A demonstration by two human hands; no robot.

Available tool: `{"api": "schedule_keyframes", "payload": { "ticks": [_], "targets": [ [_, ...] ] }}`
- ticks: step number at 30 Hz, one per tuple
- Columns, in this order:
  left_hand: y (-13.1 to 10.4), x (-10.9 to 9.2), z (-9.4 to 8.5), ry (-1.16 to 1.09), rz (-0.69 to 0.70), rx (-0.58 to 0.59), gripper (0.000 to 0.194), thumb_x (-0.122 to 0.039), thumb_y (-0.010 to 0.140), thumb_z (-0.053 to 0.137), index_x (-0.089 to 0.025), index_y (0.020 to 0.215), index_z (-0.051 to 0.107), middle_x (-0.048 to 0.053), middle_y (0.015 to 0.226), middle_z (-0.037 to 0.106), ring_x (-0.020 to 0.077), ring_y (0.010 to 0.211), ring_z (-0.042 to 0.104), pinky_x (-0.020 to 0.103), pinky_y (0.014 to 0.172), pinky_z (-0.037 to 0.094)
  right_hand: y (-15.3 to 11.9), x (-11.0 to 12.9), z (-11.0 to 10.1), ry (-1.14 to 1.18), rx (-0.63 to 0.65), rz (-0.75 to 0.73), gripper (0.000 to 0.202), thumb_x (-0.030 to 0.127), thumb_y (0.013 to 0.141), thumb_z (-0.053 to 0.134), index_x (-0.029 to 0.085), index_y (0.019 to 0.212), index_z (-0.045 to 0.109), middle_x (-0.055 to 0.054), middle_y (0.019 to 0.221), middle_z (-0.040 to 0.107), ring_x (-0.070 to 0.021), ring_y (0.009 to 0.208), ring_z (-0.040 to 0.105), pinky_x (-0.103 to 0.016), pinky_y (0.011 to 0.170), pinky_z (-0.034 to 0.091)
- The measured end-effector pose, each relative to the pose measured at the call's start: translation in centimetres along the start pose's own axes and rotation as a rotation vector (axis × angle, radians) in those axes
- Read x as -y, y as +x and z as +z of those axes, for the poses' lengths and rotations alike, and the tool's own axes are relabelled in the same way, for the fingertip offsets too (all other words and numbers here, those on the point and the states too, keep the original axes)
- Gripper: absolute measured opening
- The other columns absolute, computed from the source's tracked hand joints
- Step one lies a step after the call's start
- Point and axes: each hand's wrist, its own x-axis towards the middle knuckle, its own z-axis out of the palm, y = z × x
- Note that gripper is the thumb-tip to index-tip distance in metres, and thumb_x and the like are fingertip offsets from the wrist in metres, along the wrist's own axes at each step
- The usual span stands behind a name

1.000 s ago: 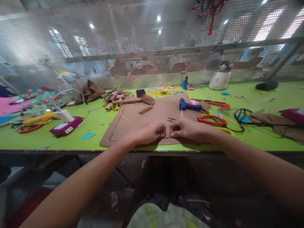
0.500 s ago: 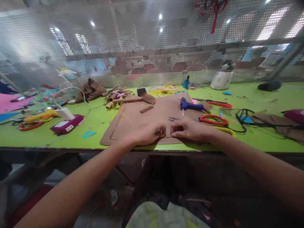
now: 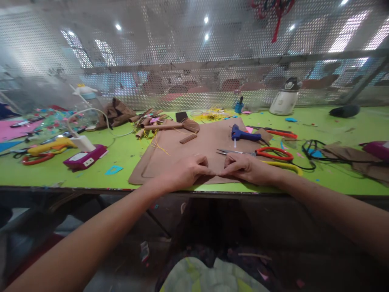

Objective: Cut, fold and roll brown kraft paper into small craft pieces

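Note:
Brown paper [image 3: 179,156] lies in layers along the near edge of the green table. My left hand [image 3: 193,171] is closed at the paper's front edge, its thumb pointing right. Facing it from the other side, my right hand [image 3: 247,168] is closed on the same edge with its thumb pointing left. The two thumb tips nearly touch, pressing on the paper. Just beyond my right hand, scissors with red handles [image 3: 275,153] lie on the sheet. Behind them rests a blue glue gun [image 3: 244,134]. The fingers under the edge are hidden.
Rolled paper tubes [image 3: 164,127] and yellow string lie at the back of the paper. A purple power socket [image 3: 86,157] with a white plug stands left. A white bottle [image 3: 284,97] stands at back right. Black cable [image 3: 313,152] coils right. Perforated metal screen [image 3: 194,73] rises behind.
My hands have turned so that the thumb tips now come together along the paper's front edge; before, a small gap separated them. The tools and the paper have stayed in place.

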Motion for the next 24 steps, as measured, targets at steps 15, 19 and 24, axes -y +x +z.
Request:
{"api": "schedule_keyframes", "payload": {
  "ticks": [15,19,24],
  "targets": [
    [-1.7,-0.3,-1.7,0.074,0.074,0.081,0.034,-0.012,0.088,0.037,-0.018,0.11,0.062,0.011,0.1,0.06,0.0164,0.091,0.054,0.03,0.081,0.044,-1.5,2.0,-0.5,-0.059,-0.035,0.034,0.027,0.024,0.091,0.045,0.019,0.099,0.07,-0.009,0.089,0.059,-0.015,0.082,0.053,-0.027,0.071,0.045],
    [-1.8,-0.1,-1.9,0.108,0.138,0.125,0.038,-0.003,0.084,0.036,-0.015,0.111,0.06,0.011,0.107,0.061,0.019,0.1,0.052,0.034,0.09,0.041,-1.7,2.3,-0.7,-0.088,-0.041,0.026,0.026,0.02,0.089,0.045,0.018,0.099,0.069,-0.01,0.09,0.06,-0.0165,0.084,0.055,-0.028,0.072,0.045],
    [-2.1,-0.2,-2.3,0.112,0.18,0.14,0.034,-0.002,0.083,0.036,-0.012,0.103,0.062,0.013,0.109,0.061,0.0192,0.102,0.053,0.032,0.091,0.04,-2.4,2.3,-0.8,-0.139,-0.008,0.015,0.027,0.013,0.085,0.045,0.017,0.098,0.068,-0.01,0.097,0.06,-0.0176,0.091,0.054,-0.03,0.083,0.043]
  ]
}}
